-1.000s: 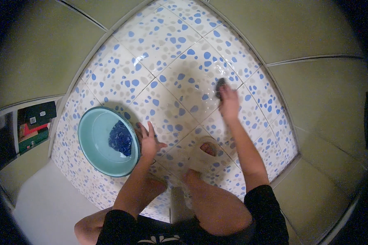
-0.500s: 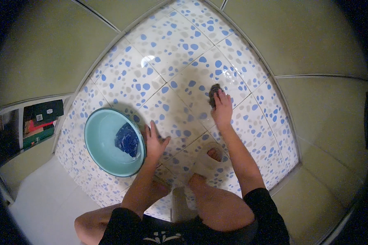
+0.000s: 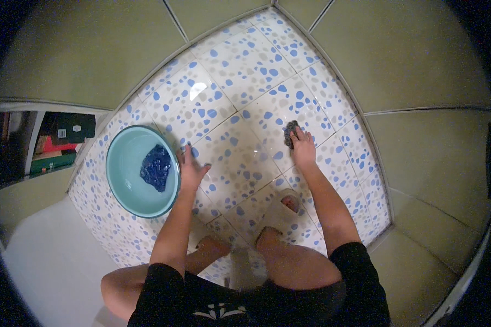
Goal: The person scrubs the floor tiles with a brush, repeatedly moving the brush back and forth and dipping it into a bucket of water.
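Observation:
With my right hand [image 3: 304, 148] I press a dark grey, wiry steel wool scrubber [image 3: 291, 134] flat against the tiled floor [image 3: 262, 117], fingers bent over its near side. My left hand [image 3: 191, 170] is open, thumb and fingers spread, beside the right side of a light turquoise basin [image 3: 126, 182]. Its fingertips are at the basin's rim; whether they touch it I cannot tell. Inside the basin lies a crumpled, shiny dark blue plastic packet [image 3: 156, 168], toward the right wall.
Olive-green wall panels [image 3: 425, 60] border the floor. A low shelf opening at the left holds dark, red and green boxes [image 3: 54, 158]. A white smooth surface [image 3: 57, 248] lies at the lower left. My feet in clear slippers [image 3: 290, 203] stand between my arms.
The basin has shifted left over the tiles, and my left hand has moved left with it. The scrubber under my right hand has slid slightly nearer and left. The view has tilted a little.

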### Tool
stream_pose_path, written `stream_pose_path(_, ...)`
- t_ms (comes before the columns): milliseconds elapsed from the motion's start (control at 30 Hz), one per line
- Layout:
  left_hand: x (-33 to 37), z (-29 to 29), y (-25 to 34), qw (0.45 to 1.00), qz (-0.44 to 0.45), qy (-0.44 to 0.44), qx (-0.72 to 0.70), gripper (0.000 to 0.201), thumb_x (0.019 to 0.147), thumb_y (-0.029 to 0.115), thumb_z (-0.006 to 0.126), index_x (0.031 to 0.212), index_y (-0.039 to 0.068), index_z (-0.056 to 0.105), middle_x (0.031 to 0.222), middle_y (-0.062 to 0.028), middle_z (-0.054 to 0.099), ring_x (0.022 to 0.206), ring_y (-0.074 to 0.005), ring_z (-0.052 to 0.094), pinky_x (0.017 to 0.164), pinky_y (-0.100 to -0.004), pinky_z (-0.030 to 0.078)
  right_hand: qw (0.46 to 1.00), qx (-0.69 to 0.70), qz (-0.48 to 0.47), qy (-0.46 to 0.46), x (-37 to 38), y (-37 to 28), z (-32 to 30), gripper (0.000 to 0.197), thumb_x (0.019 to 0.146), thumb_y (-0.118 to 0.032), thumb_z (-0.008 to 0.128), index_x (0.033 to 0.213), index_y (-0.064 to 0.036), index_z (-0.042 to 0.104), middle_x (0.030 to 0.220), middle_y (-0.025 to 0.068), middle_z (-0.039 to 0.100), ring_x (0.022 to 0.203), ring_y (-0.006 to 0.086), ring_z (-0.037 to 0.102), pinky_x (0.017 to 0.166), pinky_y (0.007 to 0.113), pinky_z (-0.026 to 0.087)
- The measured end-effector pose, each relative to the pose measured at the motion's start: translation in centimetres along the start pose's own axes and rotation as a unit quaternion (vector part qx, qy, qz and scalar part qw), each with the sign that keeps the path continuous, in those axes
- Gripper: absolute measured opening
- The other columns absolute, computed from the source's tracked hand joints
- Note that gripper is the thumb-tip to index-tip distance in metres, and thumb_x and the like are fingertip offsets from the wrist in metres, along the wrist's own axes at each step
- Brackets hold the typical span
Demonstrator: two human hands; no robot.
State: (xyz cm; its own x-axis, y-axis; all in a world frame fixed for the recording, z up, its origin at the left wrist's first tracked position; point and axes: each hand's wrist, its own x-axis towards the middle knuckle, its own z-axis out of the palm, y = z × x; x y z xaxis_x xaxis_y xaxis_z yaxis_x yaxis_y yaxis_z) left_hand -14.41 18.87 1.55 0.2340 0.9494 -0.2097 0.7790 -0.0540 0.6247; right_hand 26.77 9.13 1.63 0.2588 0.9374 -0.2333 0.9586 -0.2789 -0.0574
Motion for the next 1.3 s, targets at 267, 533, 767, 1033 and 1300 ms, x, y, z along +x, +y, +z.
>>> stream_pose_path(267, 0.5, -0.3, -0.2, 0.993, -0.043, -0.082, 0.074, 0.126, 0.061, 0.040, 0.092, 0.159, 0.014, 0.015, 0.156, -0.0386, 0.014, 0.146, -0.0522, 0.019, 0.120, -0.0522, 0.022, 0.992, -0.029, 0.081, -0.096, -5.2, 5.7, 0.2, 0.059, 0.085, -0.026, 0.062, 0.141, -0.0088, 0.054, 0.152, 0.0183, 0.044, 0.136, 0.0363, 0.046, 0.121, 0.044, 0.026)
stream_pose_path(533, 3.5, -0.9, 4.2, 0.984, -0.054, -0.089, 0.141, 0.131, 0.060, 0.043, 0.092, 0.159, 0.013, 0.012, 0.158, -0.0375, 0.007, 0.143, -0.0562, 0.023, 0.116, -0.0504, 0.034, 0.988, -0.021, 0.151, -0.041, -10.7, 9.7, 0.6, 0.060, 0.080, -0.023, 0.069, 0.137, -0.0063, 0.058, 0.152, 0.0151, 0.044, 0.132, 0.0299, 0.051, 0.117, 0.045, 0.034)
stream_pose_path(767, 7.9, -1.5, 5.3, 0.959, -0.105, -0.097, 0.243, 0.136, 0.058, 0.046, 0.093, 0.159, 0.011, 0.009, 0.160, -0.0332, 0.001, 0.141, -0.0578, 0.023, 0.116, -0.0493, 0.034, 0.961, 0.074, 0.268, -0.005, -12.1, 12.8, 1.4, 0.066, 0.076, -0.022, 0.068, 0.139, -0.0069, 0.055, 0.150, 0.0188, 0.046, 0.129, 0.0330, 0.053, 0.117, 0.046, 0.032)
stream_pose_path(1033, 9.8, -1.1, 5.0, 0.935, -0.168, -0.156, 0.270, 0.145, 0.052, 0.047, 0.096, 0.157, 0.002, 0.008, 0.159, -0.0360, 0.007, 0.138, -0.0575, 0.030, 0.113, -0.0474, 0.039, 0.943, 0.129, 0.274, 0.136, -8.0, 11.7, 2.6, 0.064, 0.069, -0.012, 0.069, 0.132, -0.0041, 0.061, 0.145, 0.0220, 0.050, 0.124, 0.0407, 0.054, 0.109, 0.046, 0.042)
stream_pose_path(1300, 10.3, -0.2, 4.4, 0.931, -0.135, -0.153, 0.304, 0.147, 0.049, 0.052, 0.095, 0.156, 0.000, 0.009, 0.156, -0.0397, 0.011, 0.138, -0.0597, 0.030, 0.112, -0.0487, 0.039, 0.974, 0.146, -0.100, 0.144, 3.1, 0.5, 1.5, 0.052, 0.068, 0.002, 0.063, 0.119, -0.0067, 0.069, 0.139, 0.0162, 0.055, 0.127, 0.0354, 0.052, 0.114, 0.049, 0.037)
